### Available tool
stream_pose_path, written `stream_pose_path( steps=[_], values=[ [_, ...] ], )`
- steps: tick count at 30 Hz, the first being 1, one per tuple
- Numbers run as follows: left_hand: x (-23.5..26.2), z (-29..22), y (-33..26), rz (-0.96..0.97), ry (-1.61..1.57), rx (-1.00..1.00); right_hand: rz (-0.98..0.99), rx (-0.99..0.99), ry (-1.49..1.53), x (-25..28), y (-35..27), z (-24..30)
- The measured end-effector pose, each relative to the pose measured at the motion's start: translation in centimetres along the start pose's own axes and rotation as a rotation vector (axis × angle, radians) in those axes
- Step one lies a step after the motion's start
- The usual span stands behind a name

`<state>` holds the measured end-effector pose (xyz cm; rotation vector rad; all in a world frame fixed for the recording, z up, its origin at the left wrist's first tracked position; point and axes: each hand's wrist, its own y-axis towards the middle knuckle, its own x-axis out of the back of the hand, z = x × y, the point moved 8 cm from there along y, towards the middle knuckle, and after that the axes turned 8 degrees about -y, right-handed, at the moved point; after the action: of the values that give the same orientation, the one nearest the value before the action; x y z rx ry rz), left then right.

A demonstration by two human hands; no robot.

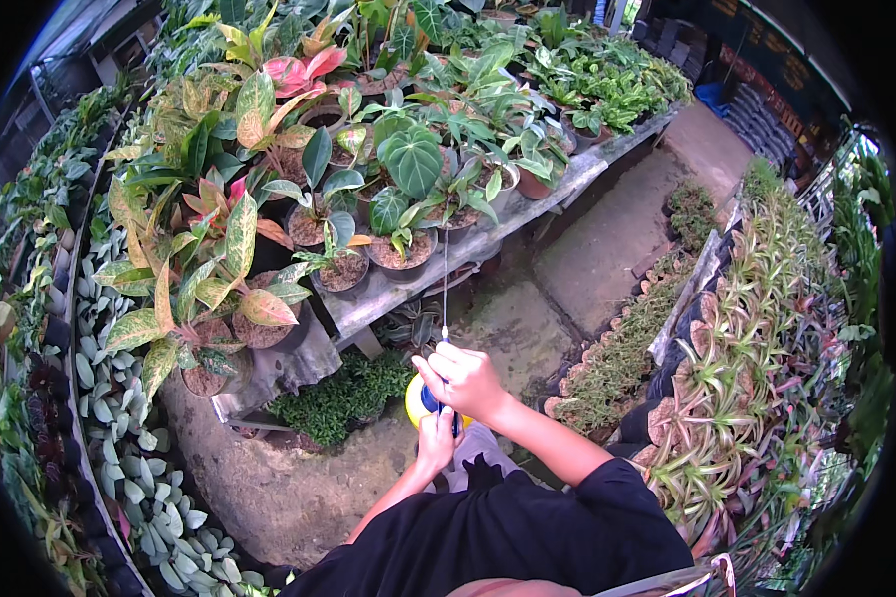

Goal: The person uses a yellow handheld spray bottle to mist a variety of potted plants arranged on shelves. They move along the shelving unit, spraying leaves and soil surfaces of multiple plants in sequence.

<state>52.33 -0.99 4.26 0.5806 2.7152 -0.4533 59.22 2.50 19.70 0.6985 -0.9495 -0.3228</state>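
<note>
We hold a yellow sprayer in front of our chest, above the mossy ground, its thin wand reaching up toward the potted plants on the bench. Our right hand is clenched round the blue handle on top; our left hand grips the bottle from below. We judge the bottle rigid plastic, fairly heavy if filled and slick when wet, so top handle plus underside support suits it; the wand looks slender and easily bent. Dark stacked bags with small yellowish labels line the far right.
</note>
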Motion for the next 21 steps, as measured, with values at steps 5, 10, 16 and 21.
stream_pose_path(
  steps=[5, 10, 16, 21],
  values=[
    [0.8, 0.5, 0.4, -0.009, 0.108, -0.008, 0.098, -0.117, 0.111, -3.7, -3.0, -2.2],
    [0.5, 0.6, 1.8, 0.029, 0.104, -0.007, 0.104, -0.205, 0.223, -1.9, -2.9, -2.7],
    [-0.2, 1.9, 3.0, -0.035, -0.089, 0.127, 0.031, -0.498, 0.283, 1.7, -5.7, -8.5],
    [-2.9, 2.2, 5.5, 0.040, 0.004, 0.165, 0.021, -0.626, 0.324, 2.4, -7.7, -13.3]
  ],
)
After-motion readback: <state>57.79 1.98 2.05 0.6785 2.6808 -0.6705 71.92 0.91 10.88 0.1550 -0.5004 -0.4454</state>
